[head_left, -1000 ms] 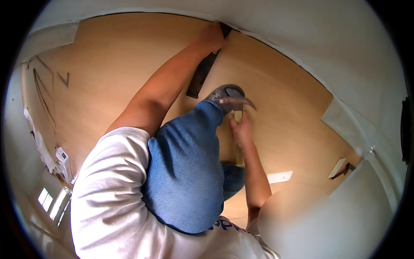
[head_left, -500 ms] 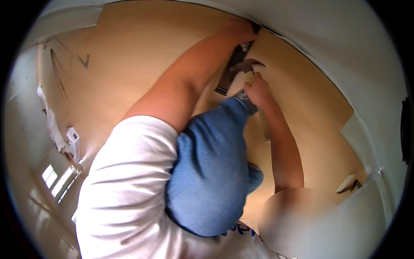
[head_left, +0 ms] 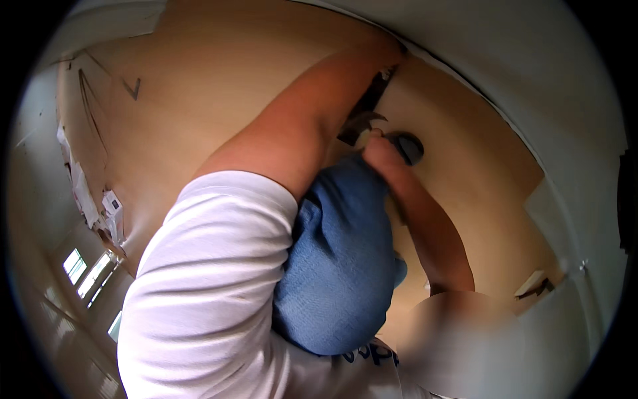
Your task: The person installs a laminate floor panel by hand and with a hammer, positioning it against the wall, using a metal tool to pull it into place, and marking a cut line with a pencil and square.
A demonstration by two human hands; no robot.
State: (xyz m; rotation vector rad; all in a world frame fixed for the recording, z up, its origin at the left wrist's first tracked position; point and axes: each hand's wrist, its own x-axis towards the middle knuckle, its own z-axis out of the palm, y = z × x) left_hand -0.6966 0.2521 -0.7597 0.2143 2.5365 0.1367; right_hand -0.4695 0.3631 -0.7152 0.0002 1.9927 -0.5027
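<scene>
A claw hammer point(head_left: 364, 124) is gripped near its head by my right hand point(head_left: 383, 153), whose fingers are wrapped around the handle. Its head is over the near end of a narrow dark plank point(head_left: 373, 98) on the tan floor. My left arm stretches out to the plank's far end, where my left hand point(head_left: 391, 50) rests by the wall's base; its fingers are mostly hidden. My bent knee in blue jeans point(head_left: 339, 266) lies between my arms. Just right of my right hand is a dark rounded thing point(head_left: 407, 147), which looks like a shoe.
A pale wall point(head_left: 531, 86) borders the tan floor point(head_left: 232, 73) on the far and right sides. Torn white material point(head_left: 78, 189) and a small white box point(head_left: 113, 207) lie at left. A small pale piece point(head_left: 530, 284) is at lower right.
My right hand and the hammer have moved slightly left and nearer. My knee has shifted right, and the dark shoe-like thing now shows to the right of my right hand.
</scene>
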